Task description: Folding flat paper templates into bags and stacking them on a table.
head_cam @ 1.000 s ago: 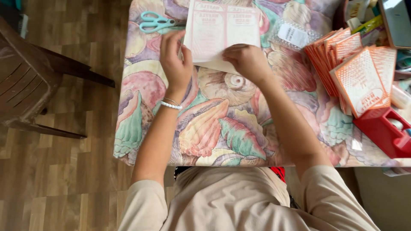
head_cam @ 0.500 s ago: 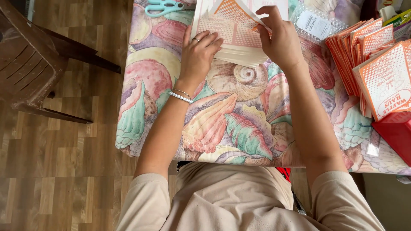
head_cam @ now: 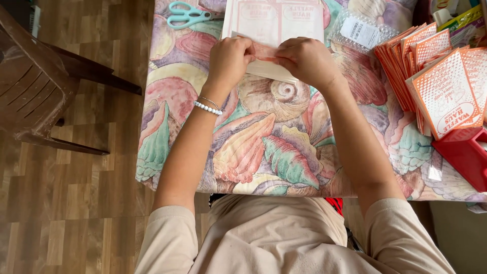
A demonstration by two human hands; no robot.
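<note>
Presently left hand (head_cam: 229, 60) and right hand (head_cam: 304, 61) pinch the printed paper sheet (head_cam: 276, 23) near edge, creasing a flap; scissors (head_cam: 187, 14) beyond left hand.

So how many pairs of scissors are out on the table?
1: the turquoise-handled scissors lie at the table's far edge, just left of the paper sheet. Others may be hidden beyond the picture's edge.

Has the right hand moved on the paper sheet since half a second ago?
Yes. The right hand, then raised at the sheet's far corner, has come down toward the person and now meets the left hand on the printed paper sheet's near edge, judged against the shell-patterned tablecloth.
</note>
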